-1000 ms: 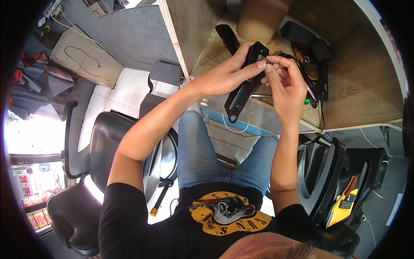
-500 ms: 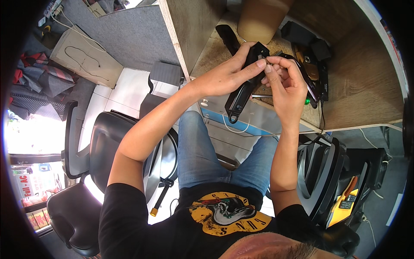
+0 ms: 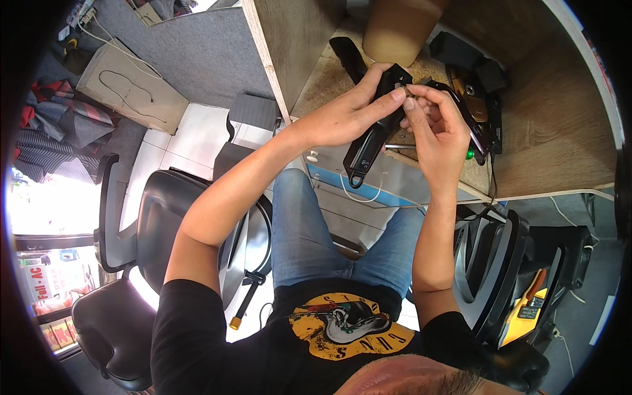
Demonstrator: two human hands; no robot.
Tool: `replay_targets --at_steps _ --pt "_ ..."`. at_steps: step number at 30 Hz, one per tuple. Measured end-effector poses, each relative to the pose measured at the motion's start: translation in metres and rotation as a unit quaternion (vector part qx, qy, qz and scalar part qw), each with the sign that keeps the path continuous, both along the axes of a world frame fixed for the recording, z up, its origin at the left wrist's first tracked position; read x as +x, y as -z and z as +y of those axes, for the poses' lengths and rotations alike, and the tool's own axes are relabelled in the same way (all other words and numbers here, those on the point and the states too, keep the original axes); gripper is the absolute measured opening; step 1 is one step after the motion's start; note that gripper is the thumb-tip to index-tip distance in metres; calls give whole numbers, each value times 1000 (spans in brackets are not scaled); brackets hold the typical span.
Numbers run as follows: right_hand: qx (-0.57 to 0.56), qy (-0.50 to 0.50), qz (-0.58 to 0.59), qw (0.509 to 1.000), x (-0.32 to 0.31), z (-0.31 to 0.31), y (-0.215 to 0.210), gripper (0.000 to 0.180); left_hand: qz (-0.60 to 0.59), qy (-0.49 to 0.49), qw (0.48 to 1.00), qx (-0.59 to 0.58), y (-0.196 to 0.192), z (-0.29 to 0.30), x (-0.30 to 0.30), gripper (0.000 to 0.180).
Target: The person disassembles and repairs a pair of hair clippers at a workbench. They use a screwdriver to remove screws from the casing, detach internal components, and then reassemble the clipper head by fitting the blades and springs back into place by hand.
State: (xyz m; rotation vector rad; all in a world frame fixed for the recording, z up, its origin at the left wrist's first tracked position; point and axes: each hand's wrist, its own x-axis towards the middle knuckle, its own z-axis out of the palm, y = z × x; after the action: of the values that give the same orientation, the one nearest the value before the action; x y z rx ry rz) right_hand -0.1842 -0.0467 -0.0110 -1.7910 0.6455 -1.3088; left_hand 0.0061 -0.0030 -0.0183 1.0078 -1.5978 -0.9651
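Right now, the left hand (image 3: 349,117) has a firm wrap around the black hair clipper (image 3: 367,150), held over the tabletop's (image 3: 317,93) near edge, loop end nearest! The right hand (image 3: 441,128) comes in narrow, thumb and forefinger together at the clipper's far end; whether they pinch something, I can't tell. A brown cylindrical container (image 3: 398,33) stands beyond, a gold-and-black device (image 3: 476,95) to the right.

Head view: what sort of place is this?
Probably a barbershop: a black padded chair with grey armrest, a long black clipper-like device in the left hand, and a brown wooden workstation.
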Motion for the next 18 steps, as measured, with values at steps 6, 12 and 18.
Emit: replay_targets --at_steps 6,12,18 --pt "46 -4 2 999 0 4 -3 23 57 29 995 70 -10 5 2 74" --pt "32 -10 -17 999 3 1 -2 24 116 36 987 106 -4 0 5 64" --pt "25 -5 -10 1000 1 0 0 21 66 9 993 98 -1 0 4 60"
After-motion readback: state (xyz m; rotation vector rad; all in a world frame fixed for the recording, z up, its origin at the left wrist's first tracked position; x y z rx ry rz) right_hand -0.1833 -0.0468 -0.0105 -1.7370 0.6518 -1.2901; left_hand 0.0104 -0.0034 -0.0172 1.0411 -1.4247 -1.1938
